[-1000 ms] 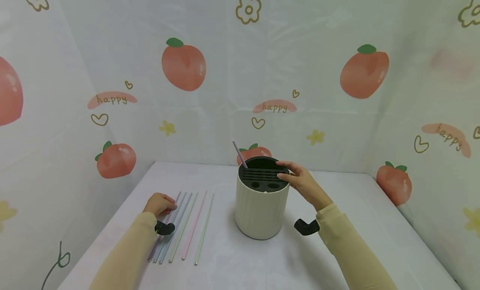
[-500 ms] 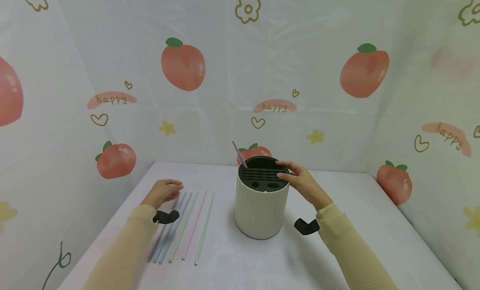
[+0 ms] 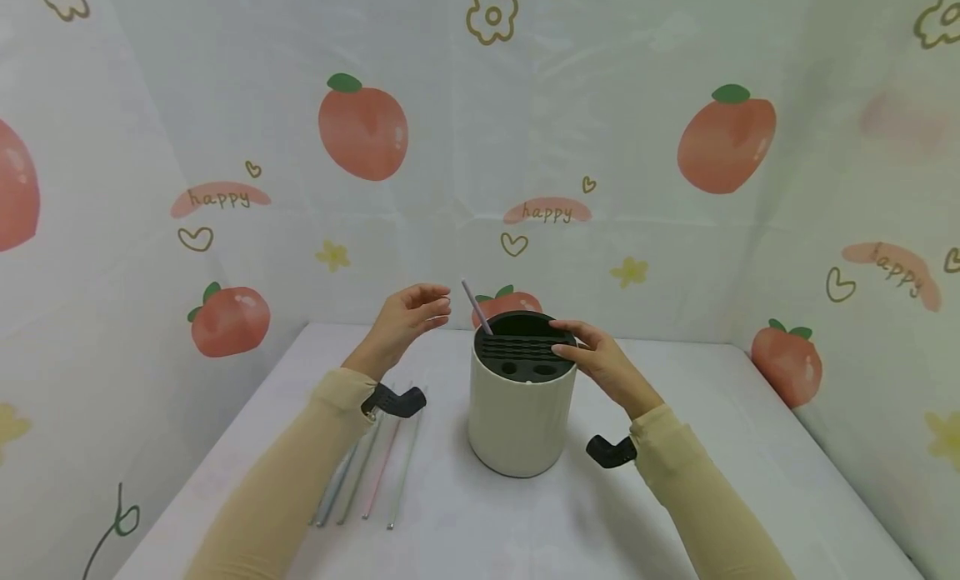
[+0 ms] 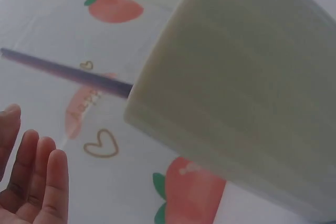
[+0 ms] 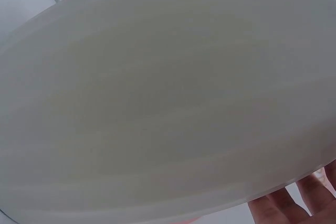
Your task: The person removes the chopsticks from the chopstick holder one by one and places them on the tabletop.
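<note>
A cream ribbed utensil holder (image 3: 519,430) with a black slotted lid (image 3: 517,367) stands upright on the table. One purple chopstick (image 3: 477,307) sticks up at an angle from its left rear side. My right hand (image 3: 603,363) grips the holder's right rim, thumb over the lid and fingers toward the back opening; its fingers show past the wall in the right wrist view. My left hand (image 3: 408,317) hovers left of the chopstick, apart from it, holding nothing, with fingers loosely bent. Several pastel chopsticks (image 3: 384,472) with silver ends lie side by side on the table, partly hidden by my left arm.
The white table (image 3: 675,513) meets a white cloth backdrop (image 3: 555,130) printed with fruit and flowers behind it. Similar cloth hangs at both sides. A black wrist camera (image 3: 611,452) sits beside my right sleeve, another one (image 3: 399,401) beside my left.
My left hand has lifted from the chopsticks on the table and moved up and right, toward the upright purple one. My right hand stays on the rim.
</note>
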The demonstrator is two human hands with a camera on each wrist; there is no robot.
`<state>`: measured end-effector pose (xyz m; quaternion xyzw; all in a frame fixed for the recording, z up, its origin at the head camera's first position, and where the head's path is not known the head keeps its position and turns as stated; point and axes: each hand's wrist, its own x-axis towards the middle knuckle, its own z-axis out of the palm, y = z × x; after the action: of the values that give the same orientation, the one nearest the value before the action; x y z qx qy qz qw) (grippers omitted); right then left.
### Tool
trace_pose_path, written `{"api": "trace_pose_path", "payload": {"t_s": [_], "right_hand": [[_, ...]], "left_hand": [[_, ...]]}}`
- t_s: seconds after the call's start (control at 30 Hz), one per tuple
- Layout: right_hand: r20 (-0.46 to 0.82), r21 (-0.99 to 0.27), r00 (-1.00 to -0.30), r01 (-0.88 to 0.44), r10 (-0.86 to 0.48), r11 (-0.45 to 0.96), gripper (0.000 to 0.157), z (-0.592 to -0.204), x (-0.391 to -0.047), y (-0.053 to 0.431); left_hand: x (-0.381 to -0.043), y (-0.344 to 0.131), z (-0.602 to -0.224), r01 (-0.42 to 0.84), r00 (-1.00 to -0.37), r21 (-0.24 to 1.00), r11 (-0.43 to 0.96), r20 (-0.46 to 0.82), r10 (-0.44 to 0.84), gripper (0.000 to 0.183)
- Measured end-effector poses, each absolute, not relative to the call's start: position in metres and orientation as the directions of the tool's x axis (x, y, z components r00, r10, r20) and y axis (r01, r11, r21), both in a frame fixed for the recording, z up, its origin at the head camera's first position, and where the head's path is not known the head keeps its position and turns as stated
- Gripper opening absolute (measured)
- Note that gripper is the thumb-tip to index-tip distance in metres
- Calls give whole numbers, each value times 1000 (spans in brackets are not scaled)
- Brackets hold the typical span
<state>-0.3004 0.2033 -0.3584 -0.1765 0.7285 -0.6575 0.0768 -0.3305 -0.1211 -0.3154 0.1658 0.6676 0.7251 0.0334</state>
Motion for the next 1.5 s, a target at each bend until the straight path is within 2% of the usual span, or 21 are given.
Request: {"api": "trace_pose_path", "payload": {"t_s": [0.27,0.43,0.6,0.77,0.9,0.93,1.07,1.3,1.5], "right_hand": [[122,-986,-923,-155,-365,62,55,-358,-301,200],[120,-986,-925,-155,-360,70,55,-358,-300,201],[125,-984,-925,-162,-358,73,55,-359,-300,202],[122,-984,-927,-159,-356,75,55,-359,-300,203],[119,-984,-928,-157,-354,80,55,-359,-300,203],[119,-984,-928,-157,-353,80,55,-359,-300,203],[124,-984,-928,-160,-353,76,55,-359,-300,203],[129,-984,-925,-163,-357,66,54,-360,-300,203],[125,-984,-923,-161,-364,70,54,-359,-300,203]], "left_hand": [[-335,-99,-316,192,-911,967,-169,240,335,16],[-333,-92,-317,203,-883,965,-167,254,393,23],[-333,-88,-318,219,-862,960,-172,273,427,15],[-335,-84,-321,214,-869,961,-173,268,416,15],[-337,-83,-322,236,-872,956,-174,287,396,23],[-337,-82,-321,247,-873,954,-172,296,388,19],[-336,-83,-309,318,-873,928,-197,367,322,10],[-325,-97,-249,475,-830,768,-430,554,73,28],[-315,-136,-198,590,-775,590,-551,605,-183,11]]}}
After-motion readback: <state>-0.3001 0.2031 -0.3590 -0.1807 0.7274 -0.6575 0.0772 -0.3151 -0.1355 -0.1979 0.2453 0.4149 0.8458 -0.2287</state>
